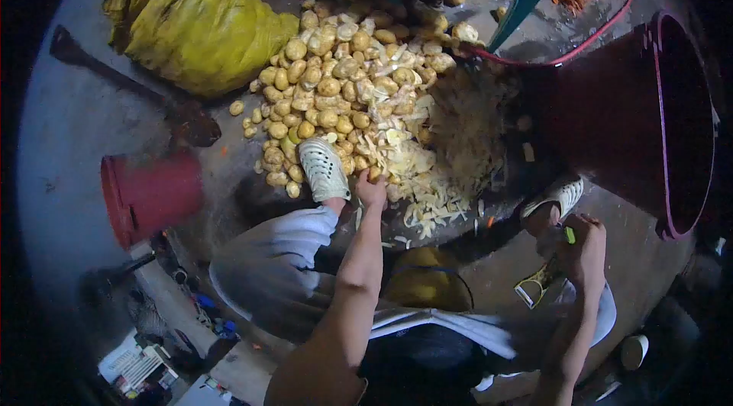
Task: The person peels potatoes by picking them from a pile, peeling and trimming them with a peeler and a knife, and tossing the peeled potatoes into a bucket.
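At left is 1 red bucket (156,196), with a yellow sack (198,24) above it, and next to the sack lies a wide pile of potatoes (328,85) on the floor. At the near edge of this pile, the left hand (372,190) has its bent fingers on 1 potato (374,173), but I cannot tell if they close on it; peelings (435,211) lie beside. Further right, the right hand (586,246) is closed around 1 peeler (541,279), near the big tub (611,108).
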`<state>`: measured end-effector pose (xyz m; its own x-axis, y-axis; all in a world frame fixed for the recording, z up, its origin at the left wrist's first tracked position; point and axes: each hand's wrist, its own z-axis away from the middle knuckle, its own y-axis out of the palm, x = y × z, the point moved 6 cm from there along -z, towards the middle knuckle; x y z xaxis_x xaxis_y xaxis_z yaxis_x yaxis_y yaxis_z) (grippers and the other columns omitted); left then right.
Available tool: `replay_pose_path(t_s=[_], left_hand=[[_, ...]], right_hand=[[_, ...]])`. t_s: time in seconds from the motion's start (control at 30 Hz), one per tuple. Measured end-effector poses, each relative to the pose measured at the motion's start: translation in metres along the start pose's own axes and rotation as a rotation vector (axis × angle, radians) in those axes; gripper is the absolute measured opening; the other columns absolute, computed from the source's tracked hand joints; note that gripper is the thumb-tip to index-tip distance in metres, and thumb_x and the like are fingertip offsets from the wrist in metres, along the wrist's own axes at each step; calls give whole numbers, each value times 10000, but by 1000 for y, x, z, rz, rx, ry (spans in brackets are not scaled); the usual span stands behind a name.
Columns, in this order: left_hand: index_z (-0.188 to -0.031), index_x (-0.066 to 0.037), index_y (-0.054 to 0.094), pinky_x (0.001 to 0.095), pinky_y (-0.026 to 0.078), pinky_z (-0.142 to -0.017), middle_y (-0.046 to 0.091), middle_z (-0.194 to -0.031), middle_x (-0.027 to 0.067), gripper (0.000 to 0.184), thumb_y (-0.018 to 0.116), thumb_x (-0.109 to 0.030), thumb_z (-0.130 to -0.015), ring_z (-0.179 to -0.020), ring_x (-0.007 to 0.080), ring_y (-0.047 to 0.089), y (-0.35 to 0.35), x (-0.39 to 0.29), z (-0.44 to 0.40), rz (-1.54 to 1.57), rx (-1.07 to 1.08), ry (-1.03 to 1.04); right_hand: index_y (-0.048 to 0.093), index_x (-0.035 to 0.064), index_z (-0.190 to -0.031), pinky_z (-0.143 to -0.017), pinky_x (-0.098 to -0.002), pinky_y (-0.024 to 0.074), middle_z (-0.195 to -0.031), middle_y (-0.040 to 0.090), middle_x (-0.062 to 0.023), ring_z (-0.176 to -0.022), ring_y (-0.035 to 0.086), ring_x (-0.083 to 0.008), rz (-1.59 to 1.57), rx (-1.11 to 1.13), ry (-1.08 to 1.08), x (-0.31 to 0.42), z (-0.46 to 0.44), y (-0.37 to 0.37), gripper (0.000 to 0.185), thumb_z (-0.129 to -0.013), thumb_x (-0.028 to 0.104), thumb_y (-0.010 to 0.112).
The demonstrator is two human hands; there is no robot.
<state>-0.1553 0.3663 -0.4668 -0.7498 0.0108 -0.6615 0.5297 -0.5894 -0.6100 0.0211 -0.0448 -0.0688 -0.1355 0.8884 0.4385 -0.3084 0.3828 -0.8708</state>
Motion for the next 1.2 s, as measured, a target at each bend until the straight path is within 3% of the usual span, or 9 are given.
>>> replay_pose_path(t_s=[0.07,0.17,0.23,0.3,0.4,0.53,0.67,0.83,1.2], left_hand=[[-1059,-26,674,408,490,-822,660,-933,145,369,767,-151,-725,-914,328,617,-6,-41,-2,-163,-10,202],[-964,-24,668,427,472,-832,623,-869,146,291,758,-144,-715,-901,338,596,-28,-110,-21,-159,-163,487],[-948,-34,645,461,441,-872,599,-910,150,299,763,-154,-701,-940,342,573,-43,-155,-41,-178,-300,587],[-1125,-27,607,471,393,-973,568,-1122,170,491,783,-192,-697,-1078,344,532,-54,-197,-56,-383,-339,620],[-1320,-7,474,479,323,-1067,484,-1288,191,799,831,-268,-656,-1225,356,439,-45,-203,-114,-453,-299,607],[-1417,-17,351,490,261,-1114,413,-1375,179,1120,903,-420,-530,-1309,365,341,-34,-200,-147,-645,-210,439],[-1413,-87,360,495,277,-1099,369,-1418,139,1137,917,-461,-495,-1317,359,322,-36,-213,-148,-735,-130,242],[-1384,-113,396,520,314,-1066,394,-1405,129,1099,931,-435,-480,-1298,379,332,-48,-221,-154,-731,-54,235],[-1173,-83,644,441,391,-1048,521,-1289,155,554,822,-324,-707,-1263,328,430,-54,-217,-148,-1087,239,604]], right_hand=[[716,33,-910,-741,-419,491,-805,653,-210,-773,617,-395,43,133,70,-13,-1,5,316,-595,45,719],[720,45,-915,-723,-413,491,-798,649,-223,-744,615,-404,8,132,93,5,-5,-2,310,-605,30,709],[722,58,-918,-713,-411,488,-802,650,-220,-751,619,-401,25,137,86,2,-5,0,308,-612,25,707],[725,71,-921,-703,-408,486,-805,652,-216,-758,622,-399,43,141,85,2,-6,3,307,-619,20,706],[645,-23,-717,-649,-431,474,-698,601,-234,-680,606,-414,-22,61,31,11,-9,7,128,-690,88,703],[659,-18,-729,-668,-432,485,-716,622,-230,-700,616,-412,6,117,20,8,-15,13,132,-696,99,709],[659,-17,-747,-668,-432,486,-720,621,-228,-703,615,-409,74,79,9,8,-19,12,137,-668,87,700],[677,-2,-780,-679,-423,489,-754,633,-227,-720,621,-406,42,106,-72,1,-19,19,153,-653,83,684],[706,97,-883,-718,-454,504,-864,679,-187,-817,632,-392,26,184,-33,17,-16,30,217,-670,130,732]])
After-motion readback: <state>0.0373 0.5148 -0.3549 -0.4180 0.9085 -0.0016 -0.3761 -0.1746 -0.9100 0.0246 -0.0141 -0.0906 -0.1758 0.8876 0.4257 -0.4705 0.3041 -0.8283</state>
